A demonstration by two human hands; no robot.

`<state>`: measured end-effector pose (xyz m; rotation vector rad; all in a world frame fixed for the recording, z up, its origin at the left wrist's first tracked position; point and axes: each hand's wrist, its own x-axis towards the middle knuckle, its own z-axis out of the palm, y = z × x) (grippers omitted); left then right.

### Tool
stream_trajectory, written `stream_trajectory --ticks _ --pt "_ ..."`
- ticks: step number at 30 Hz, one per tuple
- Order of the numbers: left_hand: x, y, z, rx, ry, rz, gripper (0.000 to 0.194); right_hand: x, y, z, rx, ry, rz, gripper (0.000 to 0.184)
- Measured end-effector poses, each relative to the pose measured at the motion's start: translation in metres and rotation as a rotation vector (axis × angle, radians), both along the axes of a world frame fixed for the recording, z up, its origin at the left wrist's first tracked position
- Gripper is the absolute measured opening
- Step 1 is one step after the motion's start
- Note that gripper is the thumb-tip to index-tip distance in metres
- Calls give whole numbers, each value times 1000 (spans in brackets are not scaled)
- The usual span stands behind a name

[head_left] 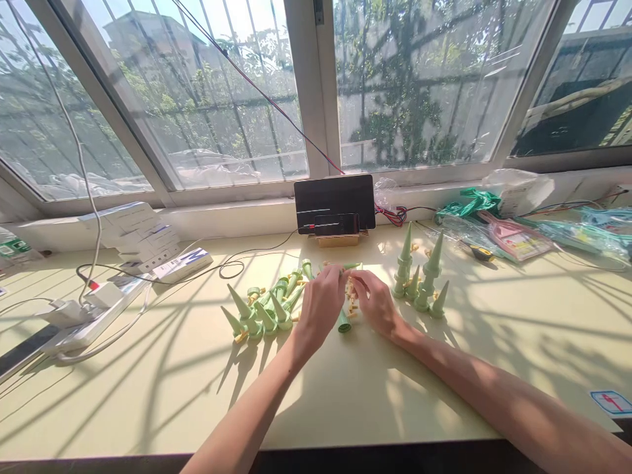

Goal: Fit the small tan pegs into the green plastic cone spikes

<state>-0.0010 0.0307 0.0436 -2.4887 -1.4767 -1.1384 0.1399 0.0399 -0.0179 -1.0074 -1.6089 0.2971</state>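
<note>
My left hand [322, 301] is closed in a pinch above the middle of the table, over something small that its fingers mostly hide. Close to its fingertips, my right hand [376, 304] is closed too, thumb and fingers drawn together; what they hold I cannot make out. Below and between the hands lies a green cone [344, 322], its round end towards me. Small tan pegs [352, 307] lie beside it. On the left is a cluster of green cones and ring-shaped parts [267, 318]. At the right stand taller stacked green spires [423, 299] with smaller cones.
A black tablet [334, 197] leans near the window, with a phone [336, 224] before it. White boxes [141, 230] and a power strip [96, 327] with cables lie left. Plastic bags [523, 237] and a yellow-black cutter [480, 253] are at the back right.
</note>
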Motion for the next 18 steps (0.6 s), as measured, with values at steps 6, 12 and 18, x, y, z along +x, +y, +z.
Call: stream_trajectory --ticks 6,12,18 --pt "-7 6 -28 -130 -350 35 42 2 2 -3 -28 44 -28 25" --pt "-8 7 -28 -211 -370 19 47 3 2 -5 -109 76 -42 29" --pt "-9 8 -31 -229 -326 4 44 4 -1 -2 -135 63 -42 30"
